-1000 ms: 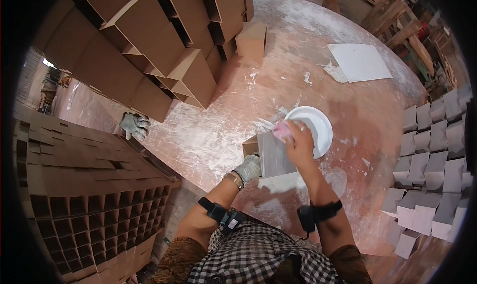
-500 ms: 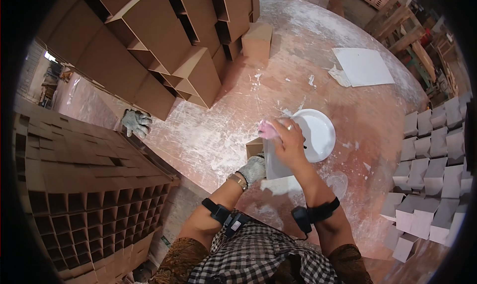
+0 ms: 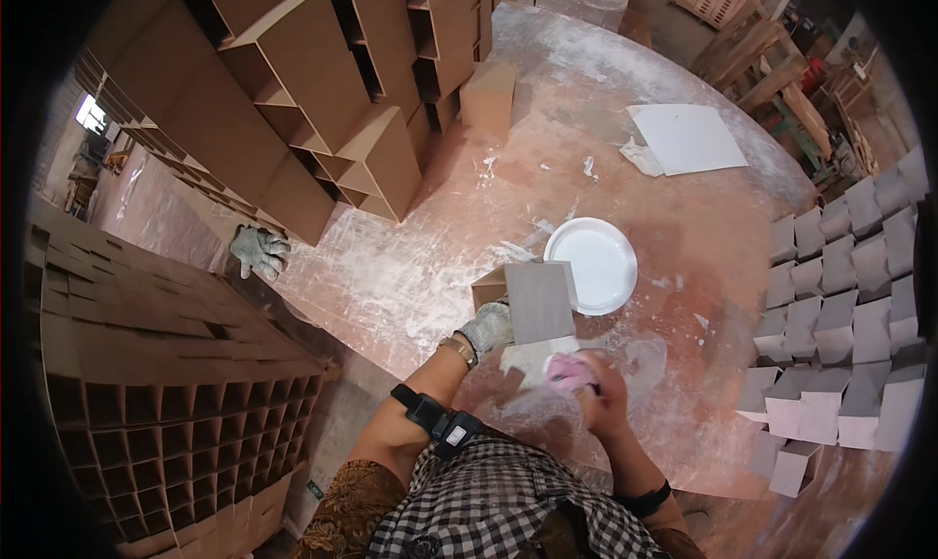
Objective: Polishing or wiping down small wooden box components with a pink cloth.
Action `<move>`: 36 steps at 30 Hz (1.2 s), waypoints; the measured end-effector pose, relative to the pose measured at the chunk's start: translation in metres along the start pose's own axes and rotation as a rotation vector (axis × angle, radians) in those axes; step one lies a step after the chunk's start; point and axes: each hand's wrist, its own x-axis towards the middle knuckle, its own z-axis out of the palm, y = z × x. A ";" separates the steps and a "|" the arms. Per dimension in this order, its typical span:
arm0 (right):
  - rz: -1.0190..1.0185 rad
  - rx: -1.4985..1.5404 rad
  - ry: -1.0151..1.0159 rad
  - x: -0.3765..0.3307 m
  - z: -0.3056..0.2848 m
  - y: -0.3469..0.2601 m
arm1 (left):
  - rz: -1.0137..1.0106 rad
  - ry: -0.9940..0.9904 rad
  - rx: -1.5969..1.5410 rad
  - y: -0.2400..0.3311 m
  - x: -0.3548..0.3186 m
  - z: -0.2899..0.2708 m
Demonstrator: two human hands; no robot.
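A small open cardboard box [image 3: 543,305] with a grey face stands on the table. Against its open left side is my left hand [image 3: 486,328] in a grey knit glove, gripping the box, the fingertips hidden inside. My bare right hand [image 3: 604,393] is closed around a crumpled pink cloth [image 3: 570,373], just below the box's near right corner and apart from it. A white round plate [image 3: 590,266] lies right behind the box, partly covered by its corner. Under the near edge of the box shows a pale flat patch [image 3: 528,357] on the table.
Brown boxes [image 3: 303,65] stack high at the far left. A brown cell-divided stack [image 3: 186,403] stands at the near left, by a spare grey glove [image 3: 259,251]. Rows of grey-faced boxes [image 3: 840,315] fill the right. A white sheet [image 3: 689,139] lies at the back.
My right hand with the pink cloth has swung from above the box down toward me, baring the grey face. My left hand stays at the box. The whole view has shifted slightly.
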 end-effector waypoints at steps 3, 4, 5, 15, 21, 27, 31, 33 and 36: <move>0.303 0.440 0.236 -0.008 -0.008 0.004 | -0.002 -0.035 0.105 0.003 -0.009 -0.007; 0.341 0.539 0.268 -0.007 -0.010 0.002 | -0.008 -0.032 0.130 0.001 -0.016 -0.006; 0.383 0.646 0.299 -0.006 -0.011 -0.002 | 0.027 0.099 0.151 0.000 -0.028 -0.004; 0.399 0.393 0.139 0.011 0.013 0.035 | -0.174 0.066 0.241 0.035 -0.063 -0.015; -0.045 -0.279 0.021 0.047 0.014 0.038 | 0.118 0.158 0.284 0.029 -0.078 -0.012; -0.207 -0.614 -0.150 0.085 0.021 0.021 | 0.308 0.371 0.204 0.018 -0.105 -0.004; -0.248 -0.726 -0.329 0.050 0.027 0.002 | 0.280 0.393 0.212 0.008 -0.102 0.004; -0.249 -0.752 -0.443 0.039 0.027 -0.018 | 0.249 0.413 0.222 0.010 -0.102 0.006; -0.206 -0.799 -0.480 0.043 0.032 -0.023 | 0.239 0.443 0.199 0.012 -0.103 0.007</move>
